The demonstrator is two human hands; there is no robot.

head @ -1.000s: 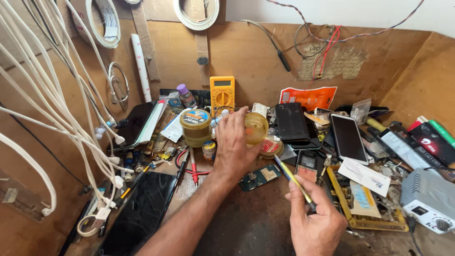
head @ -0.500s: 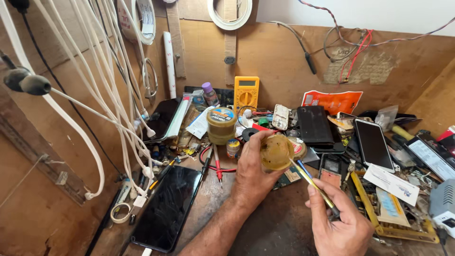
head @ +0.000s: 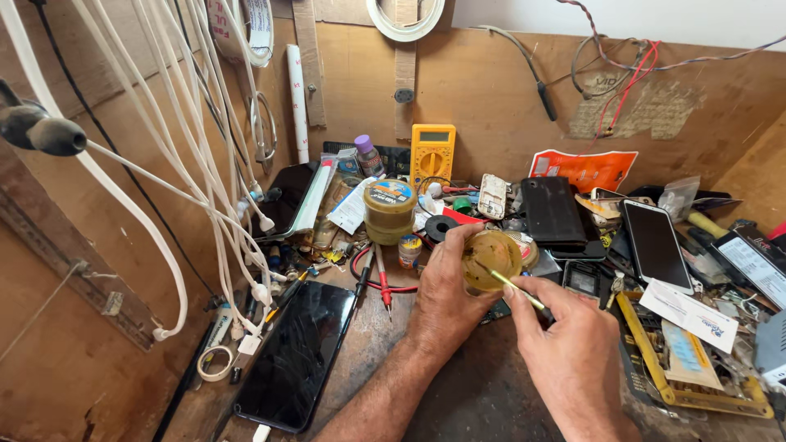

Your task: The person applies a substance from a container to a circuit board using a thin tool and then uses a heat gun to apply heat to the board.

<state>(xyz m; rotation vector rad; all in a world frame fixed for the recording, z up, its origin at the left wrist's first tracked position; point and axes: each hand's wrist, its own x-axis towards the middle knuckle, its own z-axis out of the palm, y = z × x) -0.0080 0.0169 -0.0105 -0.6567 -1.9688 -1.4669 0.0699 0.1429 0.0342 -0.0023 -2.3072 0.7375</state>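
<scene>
Holding a small round tin [head: 490, 260] at the centre of the frame, the left hand [head: 446, 299] wraps its fingers around it. The right hand [head: 565, 352] pinches a thin yellow stick [head: 514, 288], whose tip touches the tin's contents. A black phone [head: 299, 354] lies at lower left.

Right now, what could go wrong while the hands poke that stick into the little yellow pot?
The left hand holds the small round pot tilted over a crowded bench, so its yellowish paste might smear onto the dark phone behind it. The right hand dips a thin yellow stick; a slip could flick paste around. The red probes lie close to the left wrist and could get nudged.
</scene>
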